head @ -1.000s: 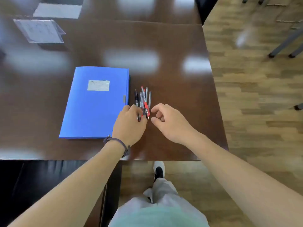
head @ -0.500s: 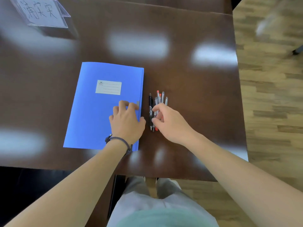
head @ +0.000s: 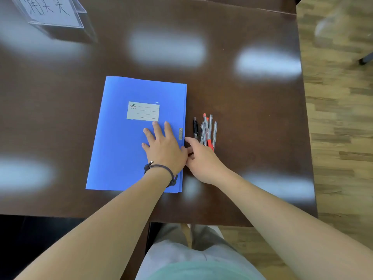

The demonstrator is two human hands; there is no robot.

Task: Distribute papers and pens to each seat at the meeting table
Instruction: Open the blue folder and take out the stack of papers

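Note:
A blue folder (head: 121,138) with a white label lies shut on the dark brown table (head: 252,118). My left hand (head: 163,148) rests flat on the folder's right half, fingers spread, holding nothing. Just right of the folder lies a small bunch of pens (head: 207,130), black, clear and red ones side by side. My right hand (head: 201,158) sits at the near end of the pens, its fingers reaching to the folder's right edge by the clasp; whether it pinches the edge is hidden by my left hand.
A clear name stand (head: 54,13) with handwriting stands at the far left of the table. The table's right edge meets wooden floor (head: 339,138). A black chair (head: 40,239) is tucked at the near left edge. A chair's foot (head: 365,59) shows at far right.
My left hand moved from the pens onto the folder and flattened there. My right hand shifted from the pens toward the folder's right edge. The camera came closer to the table.

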